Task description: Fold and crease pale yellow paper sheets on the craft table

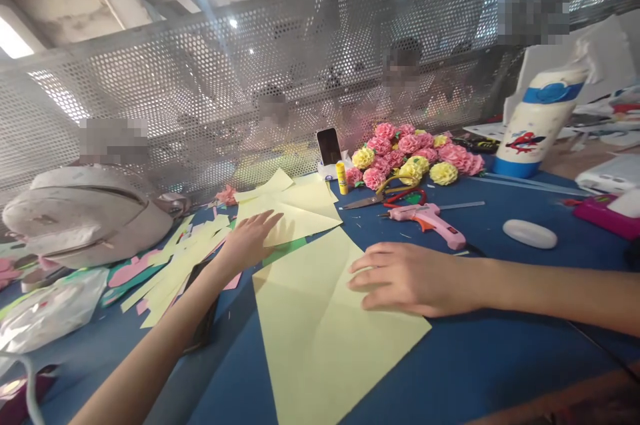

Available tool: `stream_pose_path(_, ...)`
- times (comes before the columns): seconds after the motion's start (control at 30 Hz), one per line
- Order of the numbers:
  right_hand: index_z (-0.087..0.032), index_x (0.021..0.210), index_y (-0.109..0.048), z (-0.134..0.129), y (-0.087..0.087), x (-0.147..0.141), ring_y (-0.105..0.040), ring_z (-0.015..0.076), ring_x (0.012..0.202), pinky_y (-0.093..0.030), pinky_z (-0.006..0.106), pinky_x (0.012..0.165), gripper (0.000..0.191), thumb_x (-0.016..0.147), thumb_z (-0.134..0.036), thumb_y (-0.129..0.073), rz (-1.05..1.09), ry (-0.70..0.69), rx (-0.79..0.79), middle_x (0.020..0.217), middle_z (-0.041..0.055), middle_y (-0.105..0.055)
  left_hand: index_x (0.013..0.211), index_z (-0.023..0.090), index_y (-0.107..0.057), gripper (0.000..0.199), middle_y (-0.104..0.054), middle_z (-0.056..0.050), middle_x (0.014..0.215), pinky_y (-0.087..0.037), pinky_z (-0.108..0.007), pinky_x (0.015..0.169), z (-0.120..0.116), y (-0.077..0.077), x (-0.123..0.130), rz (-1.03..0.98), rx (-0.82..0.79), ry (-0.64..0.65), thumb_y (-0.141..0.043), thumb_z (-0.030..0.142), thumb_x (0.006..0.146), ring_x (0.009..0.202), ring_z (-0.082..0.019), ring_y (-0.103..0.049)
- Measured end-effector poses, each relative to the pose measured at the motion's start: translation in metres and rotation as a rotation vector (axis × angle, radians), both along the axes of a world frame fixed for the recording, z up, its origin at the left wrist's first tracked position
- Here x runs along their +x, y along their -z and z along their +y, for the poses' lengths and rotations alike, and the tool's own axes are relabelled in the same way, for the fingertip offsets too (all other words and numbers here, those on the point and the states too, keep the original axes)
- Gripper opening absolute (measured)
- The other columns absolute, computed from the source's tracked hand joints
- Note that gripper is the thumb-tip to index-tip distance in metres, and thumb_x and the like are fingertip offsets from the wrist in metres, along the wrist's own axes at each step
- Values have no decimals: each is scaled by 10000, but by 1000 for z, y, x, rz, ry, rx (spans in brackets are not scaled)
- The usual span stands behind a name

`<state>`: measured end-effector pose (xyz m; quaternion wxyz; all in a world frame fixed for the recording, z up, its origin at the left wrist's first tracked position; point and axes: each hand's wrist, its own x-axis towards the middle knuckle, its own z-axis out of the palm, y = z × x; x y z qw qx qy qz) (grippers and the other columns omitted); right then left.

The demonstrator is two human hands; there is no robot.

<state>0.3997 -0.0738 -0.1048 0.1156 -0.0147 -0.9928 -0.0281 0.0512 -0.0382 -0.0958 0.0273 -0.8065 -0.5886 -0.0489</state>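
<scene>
Near yellow sheet (320, 345) lies left of the pink glue gun (430, 221) and closer to us; our right hand (395, 278) rests on it.
Right fingers slightly apart, sheet extending leftward from them, no clear long axis. Left hand (253, 238), farther left of the gun, fingers loosely spread by the far sheets (307, 208); contact, we can't tell.

Shows pale yellow on the paper sheet (320, 338), deep blue across the worktop (225, 385). Mixes pink and yellow among the flowers (408, 143). Pairs pink with orange on the glue gun (440, 227). Bands the cream bottle (543, 117) in blue, with a red-and-dark figure (527, 143). Covers the grey mesh panel (175, 78) in round holes.
</scene>
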Motion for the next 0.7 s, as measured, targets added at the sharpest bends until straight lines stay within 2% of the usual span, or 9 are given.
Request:
stream_pose_path(0.1,-226,1149,-666,0,-1,2,-521,214,1269,-366,386,1056,303,1015,-215,-394,-36,12,-39,1282,50,-659,1507,240,-356,687,-552,-126,1447,-492,-438,968,6,4,0,148,-25,-2,-580,243,857,1205,-333,-614)
stream_pose_path(0.17,-221,1152,-667,0,-1,5,-528,211,1261,-366,383,1056,305,1013,-201,-396,-44,19,-65,1260,57,-669,1506,243,-358,657,-628,-114,1361,-528,-410,889,7,8,2,221,-24,-8,-537,189,876,1109,-314,-670)
stream_pose_path(0.27,-217,1140,-673,0,0,7,-541,213,1247,-372,387,1050,298,1009,-198,-405,-17,6,-90,1228,68,-683,1469,238,-413,578,-681,-104,1262,-547,-383,840,10,12,5,300,-2,-9,-528,142,911,1032,-274,-694)
stream_pose_path(0.4,-206,1163,-669,-2,2,7,-540,229,1250,-372,406,1046,315,1019,-208,-389,-28,9,-130,1243,81,-677,1281,166,-572,340,-693,-74,1082,-585,-384,784,21,13,1,350,88,-50,-584,300,969,876,-189,-694)
stream_pose_path(0.47,-210,1186,-669,-4,0,7,-544,241,1251,-372,419,1047,320,1019,-218,-396,-22,19,-190,1252,86,-676,1229,153,-607,277,-712,-77,1024,-591,-347,735,25,8,-4,344,174,-65,-583,231,964,830,-185,-706)
stream_pose_path(0.57,-236,1263,-646,-5,-6,7,-558,239,1254,-384,403,1064,319,1006,-269,-462,42,141,-464,1292,72,-665,1304,136,-579,405,-757,-126,979,-571,-293,642,21,-6,-11,297,358,-65,-457,33,932,783,-228,-742)
stream_pose_path(0.63,-234,1304,-623,-1,-10,8,-579,240,1245,-433,383,1039,359,1002,-360,-476,157,272,-797,1317,81,-655,1358,119,-531,449,-753,-146,1064,-575,-292,632,9,-14,-12,252,481,-26,-372,34,946,816,-245,-752)
stream_pose_path(0.7,-201,1315,-608,7,-12,9,-608,256,1218,-496,393,986,437,1006,-454,-431,324,359,-1176,1322,120,-649,1410,141,-474,470,-692,-133,1256,-596,-300,724,-11,-18,-8,210,576,64,-308,63,978,948,-235,-741)
